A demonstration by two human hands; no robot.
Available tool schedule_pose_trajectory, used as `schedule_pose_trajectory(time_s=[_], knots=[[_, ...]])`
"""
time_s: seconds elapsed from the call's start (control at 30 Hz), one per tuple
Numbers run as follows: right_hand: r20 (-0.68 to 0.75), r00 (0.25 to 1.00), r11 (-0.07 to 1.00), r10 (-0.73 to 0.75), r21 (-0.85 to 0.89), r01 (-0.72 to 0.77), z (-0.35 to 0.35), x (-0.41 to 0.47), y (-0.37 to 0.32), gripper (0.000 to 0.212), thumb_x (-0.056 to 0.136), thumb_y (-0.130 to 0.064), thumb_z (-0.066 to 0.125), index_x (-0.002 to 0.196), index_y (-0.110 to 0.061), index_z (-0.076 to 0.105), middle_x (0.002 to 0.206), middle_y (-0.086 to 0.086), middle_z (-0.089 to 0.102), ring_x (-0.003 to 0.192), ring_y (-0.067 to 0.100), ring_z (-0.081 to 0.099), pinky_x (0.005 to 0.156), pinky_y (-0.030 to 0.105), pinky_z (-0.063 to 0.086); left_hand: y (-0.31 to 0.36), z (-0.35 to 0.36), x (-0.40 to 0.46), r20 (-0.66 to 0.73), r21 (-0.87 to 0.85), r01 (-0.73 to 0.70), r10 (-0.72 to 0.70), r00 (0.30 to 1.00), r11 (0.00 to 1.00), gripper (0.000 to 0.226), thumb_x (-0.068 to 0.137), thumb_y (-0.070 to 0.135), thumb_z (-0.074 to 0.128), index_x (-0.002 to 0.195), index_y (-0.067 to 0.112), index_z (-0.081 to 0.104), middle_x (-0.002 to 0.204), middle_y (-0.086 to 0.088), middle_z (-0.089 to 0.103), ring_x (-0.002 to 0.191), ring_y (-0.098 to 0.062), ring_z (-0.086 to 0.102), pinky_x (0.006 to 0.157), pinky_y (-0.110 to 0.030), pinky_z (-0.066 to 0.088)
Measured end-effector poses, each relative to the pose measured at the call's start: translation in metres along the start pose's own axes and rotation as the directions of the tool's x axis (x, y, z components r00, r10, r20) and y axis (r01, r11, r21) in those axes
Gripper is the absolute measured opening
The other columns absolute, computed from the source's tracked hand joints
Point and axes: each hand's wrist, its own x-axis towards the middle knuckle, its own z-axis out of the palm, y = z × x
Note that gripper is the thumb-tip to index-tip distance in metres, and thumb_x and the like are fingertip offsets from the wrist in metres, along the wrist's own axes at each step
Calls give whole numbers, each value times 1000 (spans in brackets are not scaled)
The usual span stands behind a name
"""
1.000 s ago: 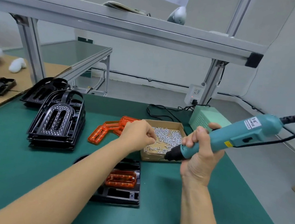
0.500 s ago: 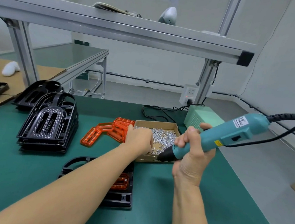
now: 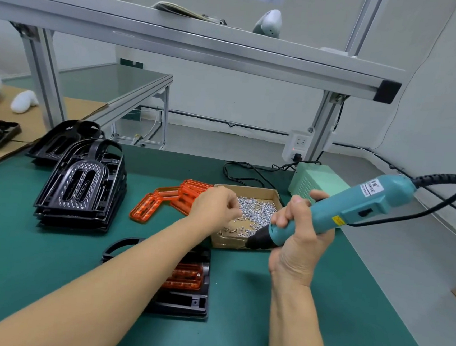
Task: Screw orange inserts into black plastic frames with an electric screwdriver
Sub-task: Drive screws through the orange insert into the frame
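A black plastic frame (image 3: pixel 182 304) lies on the green mat in front of me, partly hidden by my left forearm, with an orange insert (image 3: pixel 184 276) seated in it. My left hand (image 3: pixel 215 207) reaches over the left edge of the cardboard box (image 3: pixel 242 243) of small silver screws (image 3: pixel 259 211), its fingers curled and pinched together at the screws. My right hand (image 3: pixel 297 245) grips the teal electric screwdriver (image 3: pixel 356 209) above the mat, its black tip pointing down-left at the box's front edge.
Loose orange inserts (image 3: pixel 163 200) lie left of the box. A stack of black frames (image 3: pixel 82 187) stands at the left, more behind it. A pale green power unit (image 3: pixel 314 180) with cables sits behind the box. An aluminium beam (image 3: pixel 204 46) runs overhead.
Little differs. My left hand stays at the screw box with its fingers working, the screwdriver stays held in the same pose, and my view has drifted slightly.
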Motion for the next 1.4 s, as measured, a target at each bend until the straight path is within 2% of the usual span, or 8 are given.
schedule_pose_trajectory(time_s=[0.07,0.17,0.33,0.57,0.7,0.8,1.03,1.4], knots=[[2,1000,1000,7,5,-7,0,0,-1,23,78,-1,56,91,-19,50,49,-6,43,42,13,41,50,25,40,-3,-15,-13,-16,-303,49,-56,998,952,10,84,17,69,74,16,66,69,6,69,72,-11,65,69,-24,50],[11,1000,1000,17,21,-18,2,-2,-2,22,78,-1,56,91,-18,49,49,-5,42,42,13,40,50,25,40,-18,-39,-42,-4,-646,98,-132,991,757,11,83,5,68,79,15,69,67,2,72,62,-7,61,56,-14,47],[46,996,991,80,100,-85,10,-8,-5,21,79,-2,54,91,-18,49,53,-3,37,43,12,37,48,23,38,-53,-65,-91,54,-873,140,-193,980,466,17,82,1,64,81,12,77,83,-11,74,67,-9,64,60,-18,53],[103,985,973,135,174,-152,25,-20,-8,20,81,-5,49,91,-22,49,53,-8,36,43,7,36,48,21,37,-60,-73,-115,28,-936,105,-226,974,335,16,70,15,67,83,6,69,85,-17,73,65,-15,66,56,-21,54],[110,984,960,140,229,-162,38,-22,-13,19,81,-7,47,91,-23,47,54,-10,35,43,5,34,48,19,36,-54,-77,-118,43,-954,97,-192,981,284,10,63,21,73,71,14,74,78,-1,70,64,-8,60,50,-20,49],[140,983,949,123,273,-157,49,-27,-19,18,81,-7,45,90,-22,47,54,-9,35,42,5,34,47,19,35,-51,-77,-119,123,-975,150,-159,980,166,11,61,20,73,71,17,76,68,0,64,58,-6,56,44,-17,45],[152,981,930,119,329,-164,65,-36,-26,16,79,-8,45,87,-21,46,53,-9,34,40,5,33,46,20,34,-48,-66,-126,339,-941,336,-103,935,-40,13,66,7,68,76,9,78,72,-8,69,57,-9,62,50,-16,52],[183,974,918,135,347,-193,70,-43,-30,15,80,-8,47,87,-21,49,52,-8,36,40,6,35,46,20,36,-47,-61,-129,377,-926,374,-78,923,-51,15,66,5,69,78,6,77,73,-10,69,58,-10,62,52,-18,53]])
